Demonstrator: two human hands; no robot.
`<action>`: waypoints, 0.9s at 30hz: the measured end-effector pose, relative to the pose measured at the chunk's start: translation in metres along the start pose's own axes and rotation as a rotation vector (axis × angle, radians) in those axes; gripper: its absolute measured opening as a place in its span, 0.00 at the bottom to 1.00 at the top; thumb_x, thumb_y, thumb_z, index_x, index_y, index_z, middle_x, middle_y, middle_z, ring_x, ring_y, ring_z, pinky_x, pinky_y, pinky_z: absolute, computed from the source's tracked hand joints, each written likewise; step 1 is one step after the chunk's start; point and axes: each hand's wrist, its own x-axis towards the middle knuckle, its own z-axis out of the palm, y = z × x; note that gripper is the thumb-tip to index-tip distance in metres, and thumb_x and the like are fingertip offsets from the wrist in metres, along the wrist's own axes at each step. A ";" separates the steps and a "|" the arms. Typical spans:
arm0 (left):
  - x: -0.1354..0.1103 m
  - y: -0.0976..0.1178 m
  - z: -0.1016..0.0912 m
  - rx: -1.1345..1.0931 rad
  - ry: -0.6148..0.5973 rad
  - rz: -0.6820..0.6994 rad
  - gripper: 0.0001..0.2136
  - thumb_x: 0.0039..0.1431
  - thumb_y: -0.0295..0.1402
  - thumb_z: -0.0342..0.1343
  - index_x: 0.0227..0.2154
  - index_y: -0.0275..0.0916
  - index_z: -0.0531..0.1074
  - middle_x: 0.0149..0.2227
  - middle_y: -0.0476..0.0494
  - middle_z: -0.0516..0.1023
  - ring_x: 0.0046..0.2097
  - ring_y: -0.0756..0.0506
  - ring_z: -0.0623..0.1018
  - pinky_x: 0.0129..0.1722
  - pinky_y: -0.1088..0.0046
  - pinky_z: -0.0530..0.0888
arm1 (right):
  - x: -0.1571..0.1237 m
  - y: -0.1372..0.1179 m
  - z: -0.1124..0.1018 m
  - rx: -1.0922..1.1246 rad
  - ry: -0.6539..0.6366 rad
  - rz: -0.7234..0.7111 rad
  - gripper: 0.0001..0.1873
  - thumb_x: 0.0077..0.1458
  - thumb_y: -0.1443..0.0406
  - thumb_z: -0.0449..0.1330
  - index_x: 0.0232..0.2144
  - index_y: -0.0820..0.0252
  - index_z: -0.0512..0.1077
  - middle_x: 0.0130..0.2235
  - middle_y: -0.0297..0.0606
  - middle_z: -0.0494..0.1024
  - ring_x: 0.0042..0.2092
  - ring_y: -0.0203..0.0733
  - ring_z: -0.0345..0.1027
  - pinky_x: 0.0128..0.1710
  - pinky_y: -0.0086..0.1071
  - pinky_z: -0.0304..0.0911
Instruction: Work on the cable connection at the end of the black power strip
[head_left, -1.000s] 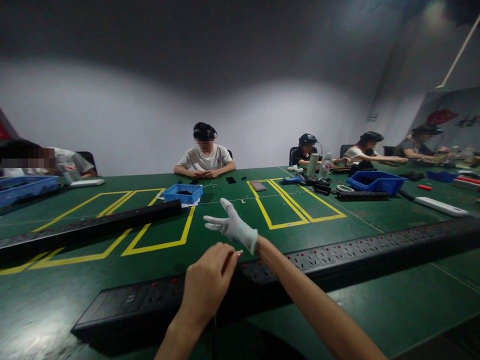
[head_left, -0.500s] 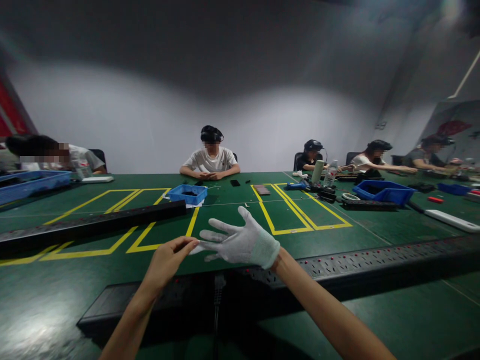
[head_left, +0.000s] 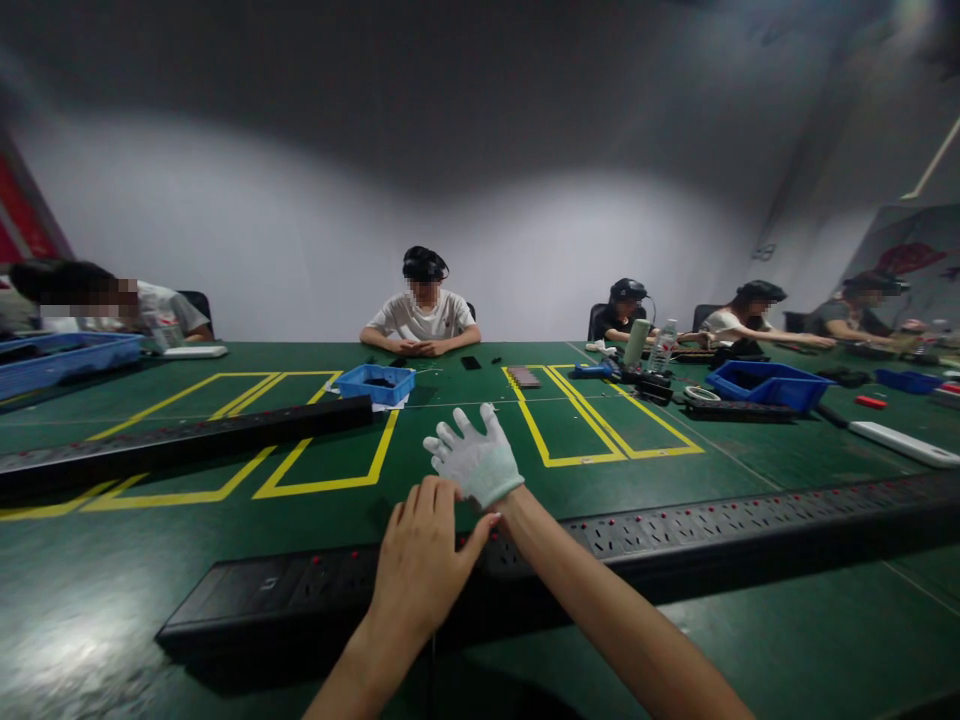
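My right hand (head_left: 474, 458) wears a white knit glove (head_left: 491, 473) with a pale green cuff, its fingers spread and nothing in them. Bare, my left hand (head_left: 421, 550) reaches across to the glove's lower edge by the right wrist. Its fingers curl at the side of the glove, while the thumb lies near the cuff; the exact fingertip contact is partly hidden. Both hands are above a long black power strip (head_left: 277, 590) with rows of sockets and red lights.
Yellow tape rectangles (head_left: 585, 463) mark the green table (head_left: 97, 580). Farther off are a blue bin (head_left: 375, 397), another black strip (head_left: 225, 437), small stacked bars (head_left: 523, 377), a bottle (head_left: 663, 347) and a deep blue tray (head_left: 772, 398). Several people sit around the far side.
My left hand has let go of a gloved fingertip and moved right to the glove's wrist end. My right hand has turned, its fingers now pointing more upward.
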 end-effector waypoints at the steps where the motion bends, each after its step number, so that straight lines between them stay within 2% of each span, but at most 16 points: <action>1: -0.001 0.005 -0.001 0.054 -0.014 0.014 0.13 0.62 0.42 0.46 0.35 0.38 0.67 0.36 0.43 0.70 0.39 0.42 0.71 0.39 0.64 0.68 | 0.005 0.002 0.001 0.076 0.016 0.010 0.29 0.58 0.42 0.34 0.46 0.47 0.64 0.57 0.35 0.64 0.54 0.46 0.61 0.47 0.46 0.59; 3: -0.002 0.009 -0.003 0.145 -0.006 0.061 0.10 0.64 0.37 0.44 0.33 0.39 0.66 0.32 0.45 0.70 0.36 0.43 0.70 0.37 0.66 0.66 | 0.011 0.006 0.003 0.237 0.039 0.025 0.35 0.55 0.40 0.28 0.49 0.48 0.61 0.54 0.38 0.65 0.49 0.46 0.66 0.42 0.45 0.61; 8: 0.006 0.001 -0.002 0.211 0.067 0.237 0.09 0.63 0.27 0.42 0.31 0.38 0.66 0.30 0.45 0.69 0.34 0.44 0.69 0.34 0.67 0.63 | 0.017 0.010 0.001 0.463 0.087 0.072 0.35 0.54 0.39 0.31 0.48 0.49 0.63 0.48 0.40 0.69 0.44 0.49 0.68 0.38 0.46 0.62; 13: 0.013 -0.002 0.001 0.153 0.046 0.420 0.11 0.61 0.25 0.43 0.26 0.38 0.65 0.26 0.46 0.68 0.31 0.45 0.68 0.32 0.67 0.63 | 0.012 0.010 -0.004 0.596 0.116 0.121 0.35 0.54 0.38 0.31 0.50 0.47 0.61 0.49 0.42 0.70 0.44 0.50 0.68 0.37 0.47 0.62; 19: 0.013 0.016 0.008 0.073 -0.023 0.665 0.11 0.60 0.24 0.43 0.24 0.39 0.65 0.25 0.48 0.68 0.29 0.48 0.69 0.30 0.70 0.64 | 0.006 0.015 -0.008 0.696 0.143 0.138 0.36 0.52 0.36 0.35 0.54 0.47 0.55 0.54 0.42 0.65 0.44 0.50 0.69 0.35 0.47 0.63; 23: 0.013 0.022 0.010 0.043 -0.114 0.716 0.11 0.60 0.22 0.43 0.26 0.38 0.66 0.27 0.46 0.69 0.30 0.47 0.70 0.31 0.69 0.65 | 0.019 0.005 -0.009 0.757 0.156 0.098 0.33 0.55 0.40 0.40 0.52 0.53 0.57 0.51 0.44 0.66 0.45 0.49 0.69 0.38 0.47 0.64; 25: 0.014 0.021 0.010 0.014 -0.156 0.695 0.11 0.59 0.21 0.43 0.26 0.38 0.66 0.28 0.46 0.69 0.31 0.46 0.70 0.31 0.69 0.66 | 0.025 -0.007 -0.009 0.788 0.139 0.066 0.30 0.57 0.42 0.42 0.49 0.56 0.61 0.48 0.44 0.68 0.46 0.47 0.69 0.40 0.45 0.65; 27: 0.015 0.018 0.009 -0.031 -0.191 0.640 0.11 0.59 0.21 0.44 0.26 0.37 0.67 0.28 0.45 0.69 0.32 0.46 0.70 0.32 0.70 0.66 | 0.027 -0.021 -0.007 0.805 0.109 0.027 0.31 0.56 0.41 0.40 0.49 0.53 0.62 0.46 0.41 0.70 0.46 0.49 0.69 0.42 0.48 0.65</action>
